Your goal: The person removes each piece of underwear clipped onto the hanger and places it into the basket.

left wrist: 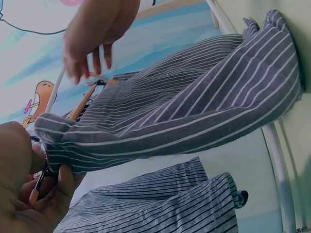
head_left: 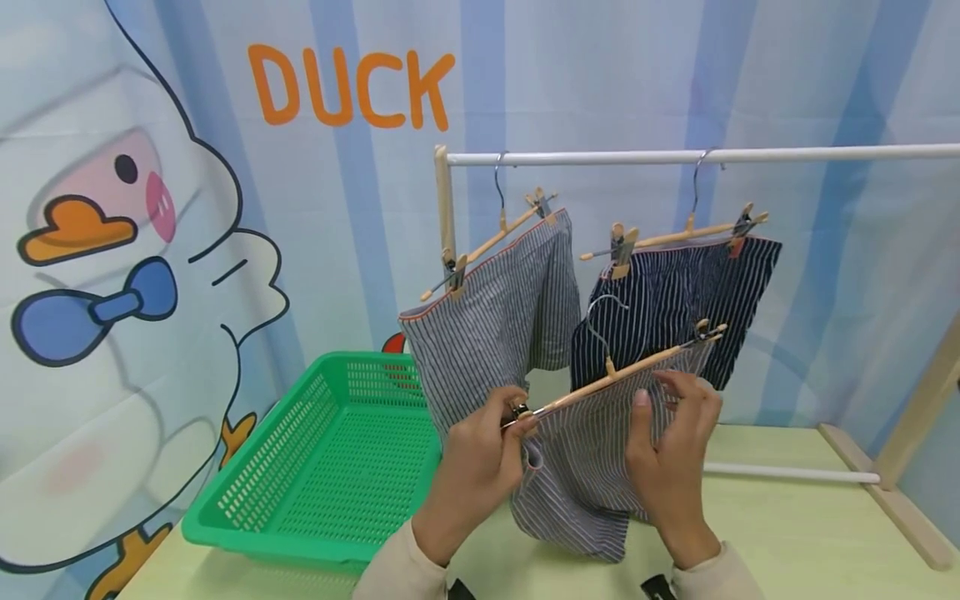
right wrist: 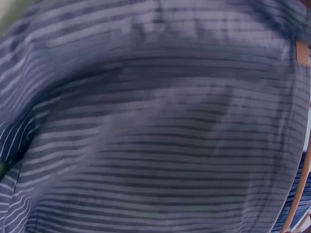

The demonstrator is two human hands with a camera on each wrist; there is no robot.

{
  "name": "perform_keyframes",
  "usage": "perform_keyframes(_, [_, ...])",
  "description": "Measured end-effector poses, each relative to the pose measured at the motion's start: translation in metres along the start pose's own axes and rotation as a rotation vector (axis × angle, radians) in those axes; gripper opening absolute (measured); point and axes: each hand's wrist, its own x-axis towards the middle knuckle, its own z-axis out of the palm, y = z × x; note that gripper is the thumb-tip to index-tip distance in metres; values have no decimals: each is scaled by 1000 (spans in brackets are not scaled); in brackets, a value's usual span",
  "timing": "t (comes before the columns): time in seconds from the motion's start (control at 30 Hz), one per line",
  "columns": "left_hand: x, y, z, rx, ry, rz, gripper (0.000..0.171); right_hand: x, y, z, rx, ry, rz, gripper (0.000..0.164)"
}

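Note:
A wooden clip hanger (head_left: 611,377) with a metal hook hangs at a slant before me. Grey striped shorts (head_left: 592,450) hang from it, their far right corner under the right clip (head_left: 705,331). My left hand (head_left: 480,454) pinches the left clip (head_left: 521,411) at the hanger's lower end, by a folded corner of the waistband. My right hand (head_left: 671,454) is beside the shorts below the bar, fingers loosely bent; the left wrist view shows that hand (left wrist: 99,34) with fingers hanging apart from the cloth. Striped cloth (right wrist: 160,136) fills the right wrist view.
Behind, a white rail (head_left: 600,157) carries light striped shorts (head_left: 491,317) and dark striped shorts (head_left: 667,300), each on a clip hanger. A green plastic basket (head_left: 262,546) stands on the table to the left. The rack's wooden foot (head_left: 885,496) is at the right.

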Motion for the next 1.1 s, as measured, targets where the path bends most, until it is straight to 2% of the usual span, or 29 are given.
perform_keyframes(0.17, [0, -4, -1, -16, -21, 10, 22, 3, 10, -7, -2, -1, 109, 36])
perform_keyframes(0.47, [0, -10, -7, -31, -56, 17, 22, 7, 17, -12, -16, -17, 135, 38])
perform_keyframes(0.8, [1, -16, -12, -97, -119, -1, 20, 16, 22, -24, -48, 79, 90, 37])
perform_keyframes(0.93, [1, -19, -15, -112, -144, 7, 17, 19, 24, -30, -61, 43, 73, 38])
perform_keyframes(1.1, [2, -25, -17, -113, -143, 29, 15, 25, 25, -37, -106, 16, 51, 36])
